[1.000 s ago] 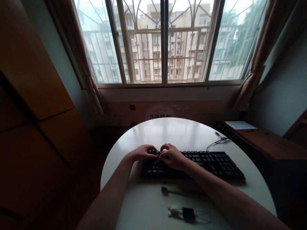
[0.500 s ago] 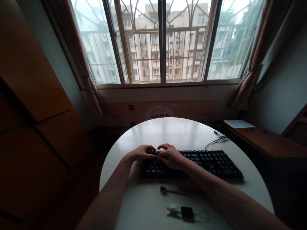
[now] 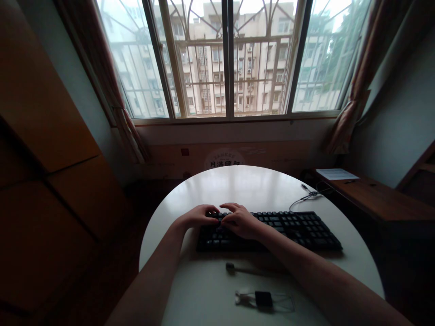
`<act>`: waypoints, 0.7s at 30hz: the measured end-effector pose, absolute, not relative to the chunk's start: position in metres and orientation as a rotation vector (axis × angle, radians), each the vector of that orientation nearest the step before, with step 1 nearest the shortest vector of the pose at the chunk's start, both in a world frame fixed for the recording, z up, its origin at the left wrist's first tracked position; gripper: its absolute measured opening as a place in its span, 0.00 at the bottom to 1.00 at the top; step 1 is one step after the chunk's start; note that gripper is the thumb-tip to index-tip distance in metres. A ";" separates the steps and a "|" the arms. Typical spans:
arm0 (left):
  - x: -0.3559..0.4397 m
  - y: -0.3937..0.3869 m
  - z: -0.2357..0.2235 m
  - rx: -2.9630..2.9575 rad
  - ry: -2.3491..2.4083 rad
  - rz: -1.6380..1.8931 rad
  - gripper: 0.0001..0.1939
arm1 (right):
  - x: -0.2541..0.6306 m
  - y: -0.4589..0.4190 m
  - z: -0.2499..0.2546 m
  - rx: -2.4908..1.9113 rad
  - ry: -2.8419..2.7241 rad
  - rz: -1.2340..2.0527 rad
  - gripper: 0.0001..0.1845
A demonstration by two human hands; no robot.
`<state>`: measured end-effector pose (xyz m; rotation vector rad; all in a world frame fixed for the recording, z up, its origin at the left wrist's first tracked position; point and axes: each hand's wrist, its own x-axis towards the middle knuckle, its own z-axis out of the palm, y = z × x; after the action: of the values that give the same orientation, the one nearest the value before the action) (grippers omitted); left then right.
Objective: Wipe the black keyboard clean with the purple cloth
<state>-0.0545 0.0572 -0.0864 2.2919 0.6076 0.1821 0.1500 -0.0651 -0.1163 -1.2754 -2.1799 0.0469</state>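
Note:
A black computer keyboard [image 3: 288, 232] lies on a round white table [image 3: 190, 194]. My left hand [image 3: 199, 216] grips its upper left part, fingers curving over the far edge and thumb near the keys. Beside it, my right hand [image 3: 239, 220] hovers low over the left keys, index finger stretched out and apart from the thumb. Whether a small piece sits under its fingertips is hidden. Nearer me lie a small dark-headed brush [image 3: 230, 268], its handle partly under my right forearm, and a wire keycap puller [image 3: 263, 299] with a black grip.
The keyboard's cable [image 3: 307, 195] is bundled at the table's right back edge. To the right stands a brown wooden desk [image 3: 380, 197] with a paper sheet [image 3: 336, 174]. A wooden cabinet [image 3: 68, 181] rises at left, and a barred window [image 3: 231, 68] is ahead.
The view has shifted slightly. My right index finger looks a little straighter and more raised; my left hand keeps its place on the keyboard.

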 end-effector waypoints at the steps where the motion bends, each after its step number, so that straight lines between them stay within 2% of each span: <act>1: -0.054 0.057 -0.086 2.292 0.610 0.185 0.25 | 0.150 -0.065 -0.116 -1.276 -2.179 0.056 0.08; 21: -0.054 0.055 -0.082 2.322 0.619 0.166 0.25 | 0.150 -0.072 -0.113 -1.238 -2.081 0.017 0.12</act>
<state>-0.0536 0.0553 -0.0818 2.3223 0.6188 0.1656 0.1498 -0.0724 -0.1128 -1.2379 -2.0814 0.0172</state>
